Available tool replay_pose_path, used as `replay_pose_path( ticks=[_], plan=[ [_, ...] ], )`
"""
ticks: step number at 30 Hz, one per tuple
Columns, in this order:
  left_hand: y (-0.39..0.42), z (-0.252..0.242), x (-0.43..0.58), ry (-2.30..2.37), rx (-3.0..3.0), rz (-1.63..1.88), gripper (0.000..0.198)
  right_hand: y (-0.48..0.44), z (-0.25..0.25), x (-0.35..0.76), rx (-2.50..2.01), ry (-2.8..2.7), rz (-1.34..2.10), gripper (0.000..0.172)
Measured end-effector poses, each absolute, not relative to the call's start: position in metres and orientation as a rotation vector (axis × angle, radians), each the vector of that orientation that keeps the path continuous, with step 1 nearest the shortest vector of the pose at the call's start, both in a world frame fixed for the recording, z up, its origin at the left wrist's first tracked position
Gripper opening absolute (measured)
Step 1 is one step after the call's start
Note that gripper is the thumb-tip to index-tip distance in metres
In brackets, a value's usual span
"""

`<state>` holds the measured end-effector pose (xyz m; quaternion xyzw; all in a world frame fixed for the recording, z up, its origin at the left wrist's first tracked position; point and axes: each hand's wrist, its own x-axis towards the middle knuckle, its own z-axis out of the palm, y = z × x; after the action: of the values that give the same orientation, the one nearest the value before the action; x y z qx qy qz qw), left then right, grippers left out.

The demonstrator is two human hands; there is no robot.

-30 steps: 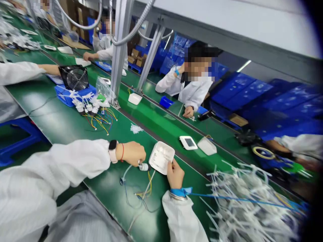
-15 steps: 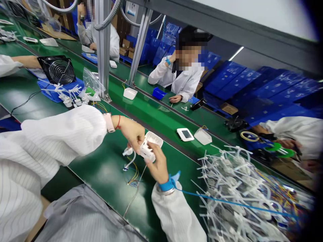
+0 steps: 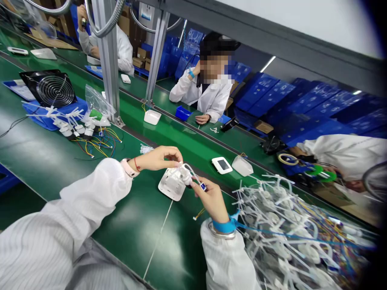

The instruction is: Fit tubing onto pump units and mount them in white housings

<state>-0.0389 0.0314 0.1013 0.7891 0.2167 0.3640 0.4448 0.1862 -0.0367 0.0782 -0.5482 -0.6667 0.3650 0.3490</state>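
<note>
White plastic case (image 3: 169, 190) lies on the green tabletop (image 3: 121, 225). Tubed white part (image 3: 185, 175) held over the case's upper right side; contact with the case, can't tell. Left hand (image 3: 157, 158) at the case's far edge, thumb and fingertips pinching the part's upper end. Right hand (image 3: 213, 199) just right of the case, pinching the part's lower end, small blue piece (image 3: 202, 186) by its fingers. Screen unit (image 3: 222, 165) beyond and right of the case; pile of tubed parts (image 3: 281, 229) farther right; black fan (image 3: 57, 90) well left of the case.
</note>
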Motion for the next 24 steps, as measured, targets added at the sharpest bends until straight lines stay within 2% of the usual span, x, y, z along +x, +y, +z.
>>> replay_pose_path(
  ticks=[3, 9, 24],
  plan=[
    [0.043, 0.060, -0.031, 0.658, 2.011, 1.094, 0.019, -0.019, 0.070, 0.198, -1.476, -1.856, 0.625, 0.031],
    [0.056, 0.007, -0.030, 0.826, 2.021, 1.112, 0.017, 0.015, 0.036, 0.189, -1.614, -2.203, 0.294, 0.024],
    [0.067, -0.004, -0.027, 0.757, 2.116, 1.084, 0.012, 0.019, 0.038, 0.165, -1.913, -2.453, 0.017, 0.018]
  ],
)
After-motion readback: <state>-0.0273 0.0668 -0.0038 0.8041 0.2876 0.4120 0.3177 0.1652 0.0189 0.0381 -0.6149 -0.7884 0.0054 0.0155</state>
